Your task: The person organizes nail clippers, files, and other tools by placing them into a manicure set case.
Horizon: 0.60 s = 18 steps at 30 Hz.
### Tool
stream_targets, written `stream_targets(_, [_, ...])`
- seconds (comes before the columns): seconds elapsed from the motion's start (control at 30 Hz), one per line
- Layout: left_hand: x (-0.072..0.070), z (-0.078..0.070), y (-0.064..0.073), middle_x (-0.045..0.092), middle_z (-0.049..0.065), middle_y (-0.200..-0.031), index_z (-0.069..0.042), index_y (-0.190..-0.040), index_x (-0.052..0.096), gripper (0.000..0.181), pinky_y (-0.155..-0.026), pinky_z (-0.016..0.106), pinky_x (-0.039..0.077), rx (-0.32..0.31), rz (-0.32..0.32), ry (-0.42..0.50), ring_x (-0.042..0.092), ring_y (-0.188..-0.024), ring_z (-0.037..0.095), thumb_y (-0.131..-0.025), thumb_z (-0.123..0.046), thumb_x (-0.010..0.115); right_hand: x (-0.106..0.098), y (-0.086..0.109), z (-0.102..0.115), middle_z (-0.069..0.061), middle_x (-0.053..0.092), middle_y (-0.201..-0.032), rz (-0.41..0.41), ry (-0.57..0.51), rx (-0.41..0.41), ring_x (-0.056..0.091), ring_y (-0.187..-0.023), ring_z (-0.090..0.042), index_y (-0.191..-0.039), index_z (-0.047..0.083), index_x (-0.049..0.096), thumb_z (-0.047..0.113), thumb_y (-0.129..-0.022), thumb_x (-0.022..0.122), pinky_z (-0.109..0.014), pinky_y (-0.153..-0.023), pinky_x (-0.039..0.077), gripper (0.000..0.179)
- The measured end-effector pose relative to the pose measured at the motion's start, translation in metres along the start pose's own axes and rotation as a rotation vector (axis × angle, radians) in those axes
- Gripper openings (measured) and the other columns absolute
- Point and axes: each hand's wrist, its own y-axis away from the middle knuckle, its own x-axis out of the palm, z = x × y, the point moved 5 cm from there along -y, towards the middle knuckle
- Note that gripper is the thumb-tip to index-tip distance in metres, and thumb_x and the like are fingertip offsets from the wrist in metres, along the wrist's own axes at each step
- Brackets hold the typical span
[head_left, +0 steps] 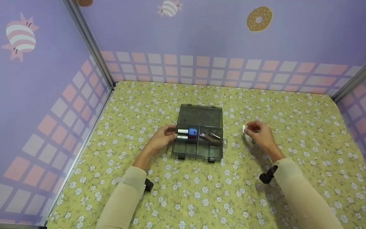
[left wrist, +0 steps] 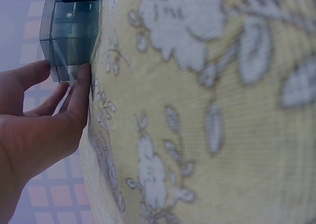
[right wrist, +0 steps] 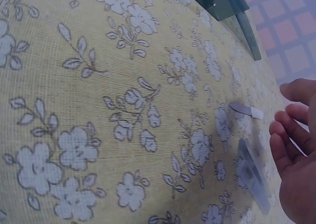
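A smoky see-through compartment box (head_left: 210, 152) lies with its lid (head_left: 200, 116) folded back. My left hand (head_left: 163, 138) grips its left side; in the left wrist view, thumb and fingers are on either side of the box's corner (left wrist: 69, 31). Inside the box are white pieces (head_left: 183, 131), a blue piece (head_left: 193, 132) and slim shiny metal pieces (head_left: 214, 135). To the right, my right hand (head_left: 260, 135) hovers low with bent fingers beside a small white piece (right wrist: 256, 113). In the right wrist view a gap shows between the fingertips and this piece.
A grey, clear-looking flat shape (right wrist: 253, 177) lies on the flowered cloth (head_left: 183, 197) near the right hand. Patterned walls (head_left: 208, 31) stand at the back and sides, with metal posts (head_left: 91, 41) at the corners. A latch tab (head_left: 225, 143) juts from the box's right side.
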Motion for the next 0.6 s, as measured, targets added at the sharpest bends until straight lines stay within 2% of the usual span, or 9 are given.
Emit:
stream_targets(0.1, [0.0, 0.0, 0.0, 0.055, 0.027, -0.15, 0.007, -0.154, 0.046, 0.05, -0.109, 0.049, 0.05, -0.001, 0.0, -0.007, 0.054, -0.14, 0.038, -0.106, 0.0, 0.061, 0.004, 0.001, -0.002, -0.02, 0.065, -0.121, 0.008, 0.013, 0.015, 0.062, -0.109, -0.032, -0.135, -0.004, 0.063, 0.016, -0.105, 0.07, -0.023, -0.079, 0.052, 0.037])
stream_targets(0.3, [0.0, 0.003, 0.0, 0.055, 0.026, -0.149, 0.007, -0.154, 0.046, 0.05, -0.108, 0.048, 0.051, -0.011, -0.006, -0.003, 0.054, -0.14, 0.038, -0.106, -0.001, 0.061, 0.011, 0.001, -0.002, -0.023, 0.063, -0.126, 0.026, 0.05, 0.018, 0.062, -0.114, -0.036, -0.138, -0.006, 0.06, 0.016, -0.104, 0.071, -0.044, -0.093, 0.053, 0.042])
stream_targets(0.37, [0.0, 0.003, 0.0, 0.054, 0.026, -0.15, 0.006, -0.154, 0.046, 0.05, -0.107, 0.047, 0.051, -0.014, -0.004, 0.006, 0.053, -0.14, 0.037, -0.107, -0.001, 0.061, 0.013, 0.001, -0.001, -0.024, 0.063, -0.128, 0.029, 0.051, 0.025, 0.062, -0.115, -0.036, -0.139, -0.006, 0.06, 0.016, -0.104, 0.071, -0.047, -0.095, 0.052, 0.043])
stream_targets(0.47, [0.0, 0.003, 0.001, 0.053, 0.024, -0.152, 0.004, -0.155, 0.045, 0.051, -0.107, 0.047, 0.051, -0.023, 0.005, 0.028, 0.053, -0.14, 0.035, -0.107, -0.003, 0.061, 0.017, 0.0, 0.001, -0.023, 0.064, -0.129, 0.038, 0.049, 0.037, 0.062, -0.115, -0.035, -0.139, -0.005, 0.061, 0.018, -0.103, 0.072, -0.045, -0.094, 0.053, 0.043])
stream_targets(0.6, [0.0, 0.003, 0.001, 0.052, 0.022, -0.153, 0.001, -0.157, 0.044, 0.051, -0.107, 0.048, 0.051, -0.035, 0.018, 0.047, 0.052, -0.141, 0.034, -0.108, -0.004, 0.06, 0.024, -0.001, 0.003, -0.024, 0.066, -0.125, 0.065, 0.058, 0.01, 0.064, -0.11, -0.033, -0.135, -0.007, 0.063, 0.013, -0.103, 0.071, -0.032, -0.086, 0.054, 0.038])
